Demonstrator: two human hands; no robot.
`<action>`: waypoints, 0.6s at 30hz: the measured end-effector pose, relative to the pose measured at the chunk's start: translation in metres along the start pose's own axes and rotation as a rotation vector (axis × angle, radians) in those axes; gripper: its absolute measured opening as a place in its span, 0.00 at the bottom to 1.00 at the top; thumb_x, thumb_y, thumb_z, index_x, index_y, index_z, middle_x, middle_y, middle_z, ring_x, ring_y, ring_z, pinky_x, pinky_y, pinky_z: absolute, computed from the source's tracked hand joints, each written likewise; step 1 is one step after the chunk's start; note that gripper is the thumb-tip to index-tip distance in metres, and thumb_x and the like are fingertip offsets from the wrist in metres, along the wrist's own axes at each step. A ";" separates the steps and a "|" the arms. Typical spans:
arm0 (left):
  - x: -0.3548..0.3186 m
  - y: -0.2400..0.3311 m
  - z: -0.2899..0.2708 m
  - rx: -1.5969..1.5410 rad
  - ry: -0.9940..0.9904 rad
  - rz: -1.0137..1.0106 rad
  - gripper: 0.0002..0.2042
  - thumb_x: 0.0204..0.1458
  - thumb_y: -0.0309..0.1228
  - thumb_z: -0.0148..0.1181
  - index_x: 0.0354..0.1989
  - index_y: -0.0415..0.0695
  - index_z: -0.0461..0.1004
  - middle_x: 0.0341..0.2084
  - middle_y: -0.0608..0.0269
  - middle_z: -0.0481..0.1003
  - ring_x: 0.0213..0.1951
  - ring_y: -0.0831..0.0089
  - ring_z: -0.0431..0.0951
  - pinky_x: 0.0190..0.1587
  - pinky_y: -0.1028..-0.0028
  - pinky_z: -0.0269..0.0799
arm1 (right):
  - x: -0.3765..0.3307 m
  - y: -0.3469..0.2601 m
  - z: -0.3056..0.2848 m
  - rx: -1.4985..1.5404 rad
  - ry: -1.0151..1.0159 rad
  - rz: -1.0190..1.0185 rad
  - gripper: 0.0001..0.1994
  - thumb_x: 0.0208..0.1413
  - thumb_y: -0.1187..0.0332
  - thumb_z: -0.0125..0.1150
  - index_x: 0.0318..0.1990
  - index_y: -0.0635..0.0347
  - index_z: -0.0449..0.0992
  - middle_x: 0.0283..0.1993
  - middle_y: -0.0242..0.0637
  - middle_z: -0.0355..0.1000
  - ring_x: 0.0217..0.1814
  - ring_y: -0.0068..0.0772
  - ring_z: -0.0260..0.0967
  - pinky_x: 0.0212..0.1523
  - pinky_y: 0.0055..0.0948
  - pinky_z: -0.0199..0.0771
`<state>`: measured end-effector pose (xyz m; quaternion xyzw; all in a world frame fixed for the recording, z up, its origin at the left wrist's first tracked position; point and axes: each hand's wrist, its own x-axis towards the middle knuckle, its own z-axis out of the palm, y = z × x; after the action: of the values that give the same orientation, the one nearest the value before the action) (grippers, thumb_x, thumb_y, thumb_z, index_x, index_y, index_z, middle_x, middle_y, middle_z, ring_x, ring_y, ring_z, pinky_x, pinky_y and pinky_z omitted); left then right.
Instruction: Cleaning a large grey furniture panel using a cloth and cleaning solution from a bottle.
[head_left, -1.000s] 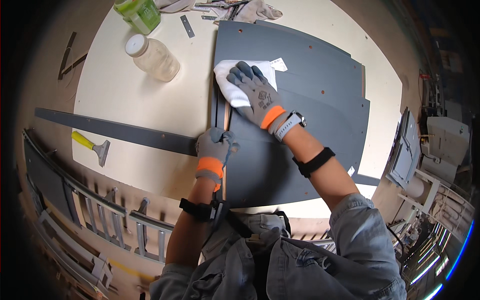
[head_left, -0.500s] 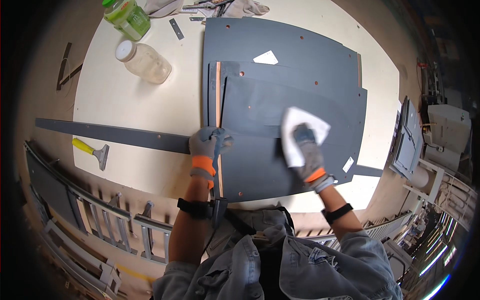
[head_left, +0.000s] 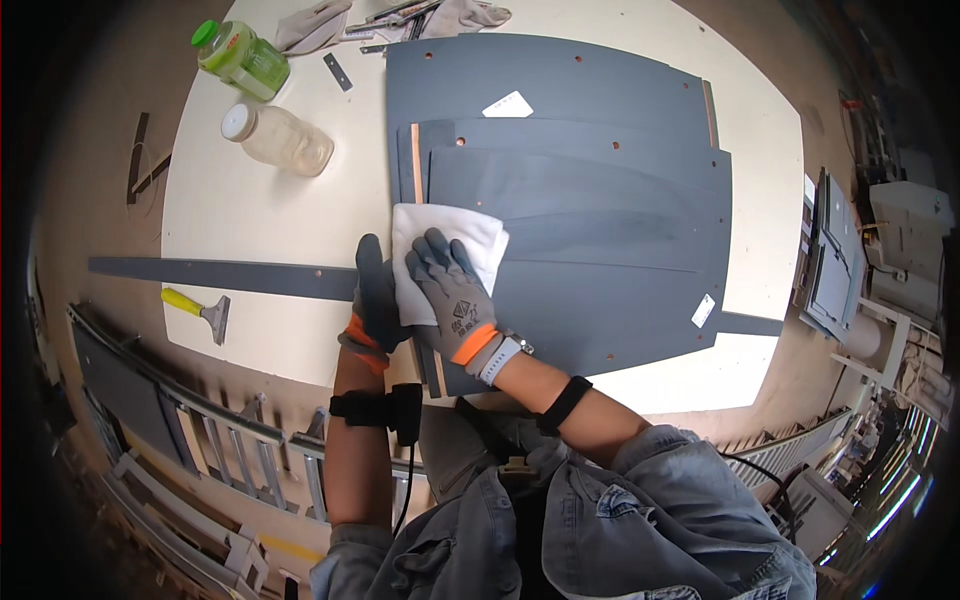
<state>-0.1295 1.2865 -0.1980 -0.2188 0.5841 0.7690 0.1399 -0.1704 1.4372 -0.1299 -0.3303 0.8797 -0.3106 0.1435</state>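
Note:
A stack of dark grey curved panels (head_left: 600, 200) lies on a pale round table (head_left: 270, 210). My right hand (head_left: 452, 295), in a grey glove with an orange cuff, presses a folded white cloth (head_left: 450, 245) flat on the top panel near its left edge. My left hand (head_left: 375, 300), gloved the same, rests on the panels' left edge right beside the cloth. A long grey strip (head_left: 220, 275) runs left from under the panels.
A clear plastic jar (head_left: 280, 138) and a green bottle (head_left: 242, 60) stand at the table's far left. A yellow-handled scraper (head_left: 197, 308) lies near the left rim. Rags and small tools (head_left: 400, 18) sit at the far edge. Grey frames (head_left: 160, 400) lean below the table.
My right hand has swept the cloth from the panel's lower right back to its left edge, next to my left hand. The left hand stayed on the edge.

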 end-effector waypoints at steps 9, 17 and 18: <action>-0.011 0.045 0.018 -0.594 -0.223 -0.042 0.39 0.53 0.63 0.29 0.53 0.37 0.62 0.44 0.53 0.69 0.47 0.61 0.70 0.52 0.66 0.67 | 0.015 0.084 0.045 0.904 -0.137 -0.031 0.25 0.49 0.67 0.56 0.55 0.67 0.63 0.54 0.47 0.64 0.48 0.39 0.68 0.46 0.35 0.71; 0.001 0.036 0.038 0.160 0.146 0.068 0.15 0.53 0.30 0.55 0.46 0.35 0.67 0.37 0.52 0.73 0.36 0.63 0.77 0.40 0.69 0.77 | -0.094 0.120 -0.194 1.074 0.559 0.411 0.24 0.63 0.55 0.37 0.57 0.64 0.62 0.56 0.42 0.65 0.54 0.30 0.64 0.51 0.33 0.69; 0.004 0.038 0.046 -0.210 0.344 -0.186 0.12 0.53 0.25 0.54 0.45 0.35 0.67 0.36 0.54 0.74 0.32 0.65 0.78 0.34 0.72 0.79 | -0.091 0.114 -0.200 0.858 0.515 0.682 0.23 0.62 0.56 0.38 0.57 0.63 0.63 0.56 0.42 0.65 0.53 0.30 0.64 0.51 0.32 0.69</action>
<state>-0.1591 1.3199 -0.1577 -0.4132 0.4933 0.7607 0.0851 -0.2509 1.6556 -0.0453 0.1437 0.7385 -0.6442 0.1377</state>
